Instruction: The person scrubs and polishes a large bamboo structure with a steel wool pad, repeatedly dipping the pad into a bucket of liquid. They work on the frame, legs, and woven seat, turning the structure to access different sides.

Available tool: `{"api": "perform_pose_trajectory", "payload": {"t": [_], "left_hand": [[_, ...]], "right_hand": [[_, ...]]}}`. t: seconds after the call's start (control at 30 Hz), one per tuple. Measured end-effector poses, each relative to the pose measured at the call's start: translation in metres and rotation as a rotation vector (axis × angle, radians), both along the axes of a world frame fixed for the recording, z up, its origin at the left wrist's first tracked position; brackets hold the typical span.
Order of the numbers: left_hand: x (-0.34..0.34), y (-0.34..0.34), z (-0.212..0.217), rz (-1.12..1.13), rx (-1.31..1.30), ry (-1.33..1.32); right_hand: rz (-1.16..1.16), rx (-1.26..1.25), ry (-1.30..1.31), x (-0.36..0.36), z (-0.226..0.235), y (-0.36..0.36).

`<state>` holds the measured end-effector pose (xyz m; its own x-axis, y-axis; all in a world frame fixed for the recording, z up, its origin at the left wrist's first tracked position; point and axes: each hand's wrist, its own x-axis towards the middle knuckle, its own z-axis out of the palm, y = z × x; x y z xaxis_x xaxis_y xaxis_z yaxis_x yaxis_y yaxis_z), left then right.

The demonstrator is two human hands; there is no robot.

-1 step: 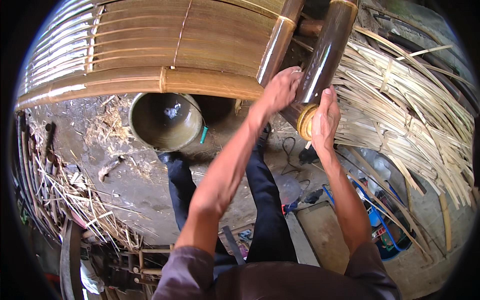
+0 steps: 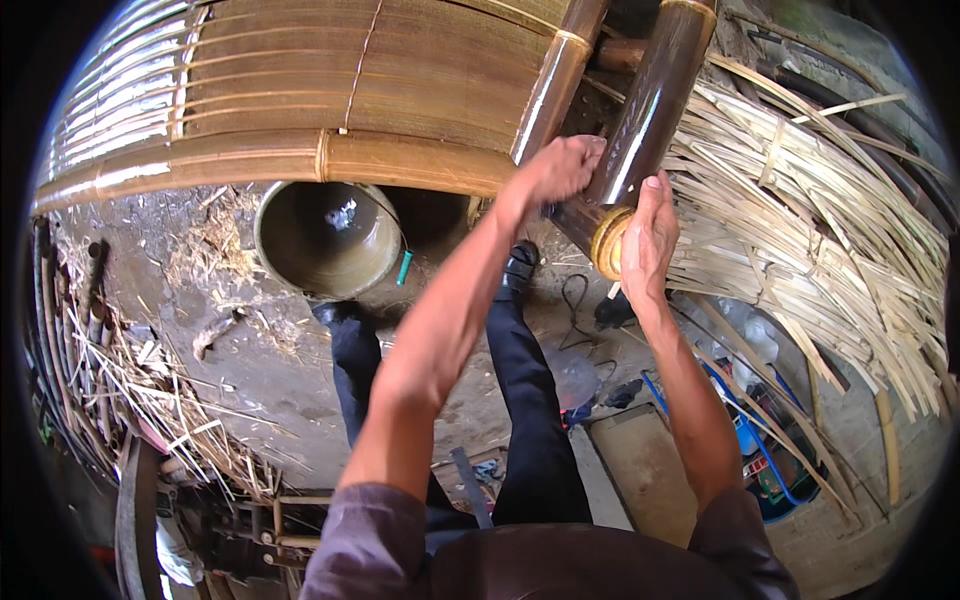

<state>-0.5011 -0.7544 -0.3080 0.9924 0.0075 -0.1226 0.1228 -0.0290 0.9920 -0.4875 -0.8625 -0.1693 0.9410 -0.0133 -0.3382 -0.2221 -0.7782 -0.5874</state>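
A glossy brown bamboo frame stands in front of me, with a split-bamboo panel (image 2: 270, 75) on its left. Two thick bamboo poles, the left pole (image 2: 556, 75) and the right pole (image 2: 655, 100), come down toward a short crosswise bamboo pole (image 2: 578, 222) with a pale cut end. My left hand (image 2: 562, 172) is closed over that short pole, between the two thick ones. Its fingertips press together, and what they hold cannot be made out. Gripping the cut end is my right hand (image 2: 648, 240), thumb up and fingers partly hidden behind the bamboo.
A bucket of water (image 2: 328, 240) with a green handle grip stands below the frame's front rail (image 2: 420, 165). Bundled bamboo strips (image 2: 790, 220) lie at the right, above a blue basket (image 2: 770, 460). Scraps and thin poles (image 2: 95, 330) lie at the left. My legs are beneath my arms.
My left hand has moved slightly down and left along the short pole. My right hand stays on the cut end. The view has shifted a little.
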Motion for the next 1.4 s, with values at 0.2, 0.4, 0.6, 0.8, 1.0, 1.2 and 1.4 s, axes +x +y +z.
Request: {"api": "perform_pose_trajectory", "payload": {"t": [0.2,0.4,0.6,0.8,1.0,1.2,1.4], "left_hand": [[-0.043,0.031,0.056,0.097,-0.157,0.102],[-0.005,0.026,0.043,-0.236,0.245,0.173],[-0.049,0.009,0.062,0.345,-0.046,0.064],[-0.026,0.011,0.053,0.160,0.076,0.024],[-0.084,-0.037,0.068,0.815,-0.150,-0.069],[-0.081,-0.099,0.068,1.182,-0.269,0.321],[-0.068,-0.102,0.096,1.362,-0.152,0.151]], "right_hand": [[0.035,-0.035,-0.018,-0.005,0.008,0.008],[-0.012,0.046,0.033,-0.006,0.009,0.010],[0.018,0.102,0.051,-0.006,0.008,0.007],[0.040,0.026,0.030,-0.007,0.010,0.006],[0.034,-0.017,0.000,-0.008,0.006,0.004],[0.097,-0.002,-0.034,-0.004,0.002,-0.002],[0.072,0.011,-0.019,-0.002,0.003,-0.005]]}}
